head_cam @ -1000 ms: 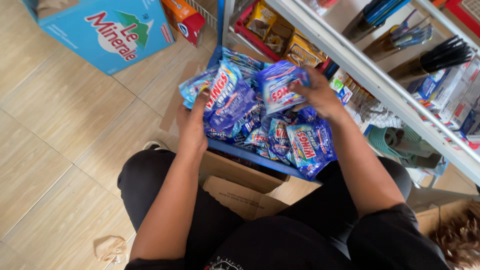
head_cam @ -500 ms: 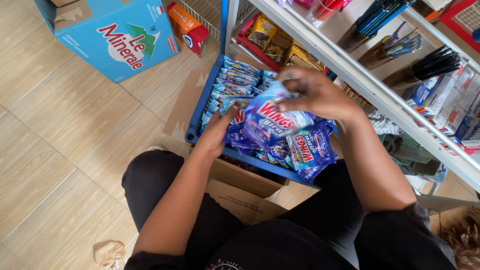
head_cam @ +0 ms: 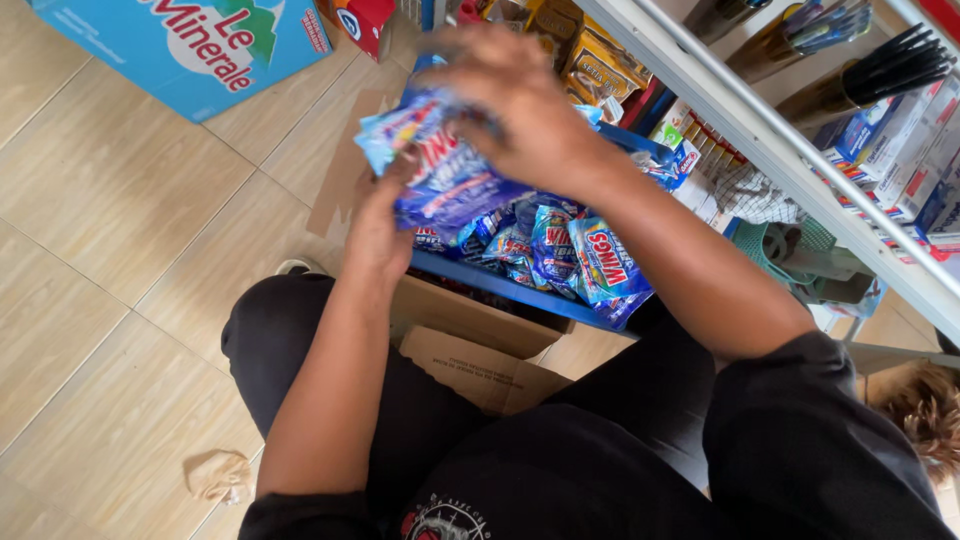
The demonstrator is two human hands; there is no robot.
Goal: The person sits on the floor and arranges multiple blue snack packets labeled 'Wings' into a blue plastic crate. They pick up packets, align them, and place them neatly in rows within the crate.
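Both hands are clamped on one bundle of blue sachet packets (head_cam: 445, 175), lifted just above a blue plastic crate (head_cam: 500, 282) that sits on the tiled floor (head_cam: 110, 230) against a white shelf rack (head_cam: 800, 165). The right hand (head_cam: 520, 110) comes over the top of the bundle, palm down, fingers curled around its upper edge, the forearm running diagonally down to a black sleeve. The left hand (head_cam: 385, 220) grips the bundle's lower left edge from below, arm reaching straight up from the lap. More blue sachets (head_cam: 575, 255) lie heaped in the crate beneath. An open cardboard box (head_cam: 480, 350) rests between the person's knees, touching the crate's near side. A light-blue carton (head_cam: 200, 45) stands on the floor to the upper left.
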